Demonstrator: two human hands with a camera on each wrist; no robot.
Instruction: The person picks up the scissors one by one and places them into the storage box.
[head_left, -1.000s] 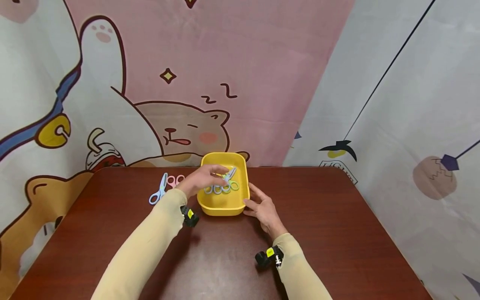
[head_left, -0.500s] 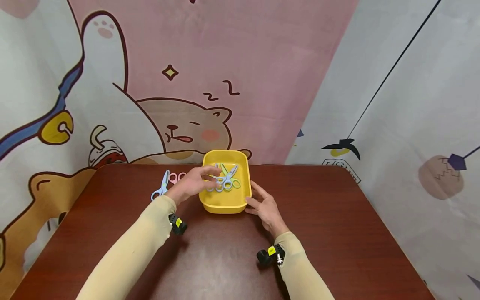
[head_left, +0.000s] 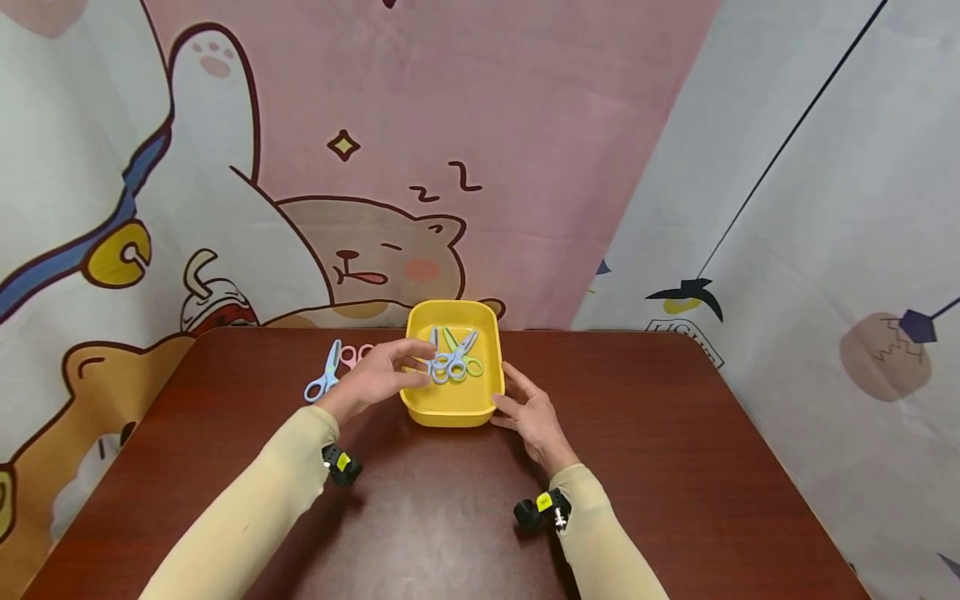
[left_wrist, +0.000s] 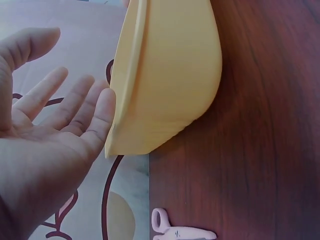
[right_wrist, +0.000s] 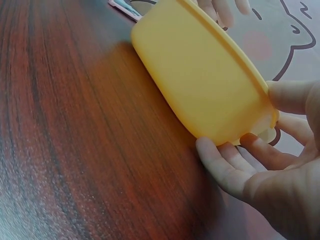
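Note:
A yellow plastic bin [head_left: 450, 417] sits on the table holding several pairs of small scissors [head_left: 456, 360], blue and green. My left hand [head_left: 378, 375] hovers over its left rim with fingers loosely extended; the left wrist view shows the palm holding nothing. My right hand [head_left: 534, 421] rests against the bin's right side; in the right wrist view its fingertips [right_wrist: 207, 147] touch the outer wall and the thumb lies at the rim. Left of the bin lie blue scissors [head_left: 322, 383] and pink scissors [head_left: 350, 356], the pink pair partly hidden by the left hand in the head view.
The dark red-brown wooden table [head_left: 645, 467] ends at a back edge just behind the bin. A cartoon-printed cloth [head_left: 540, 167] hangs behind it and along both sides.
My left hand has drawn back left from over the scissors to the bin's left rim, uncovering more of them. The right hand keeps its place on the bin.

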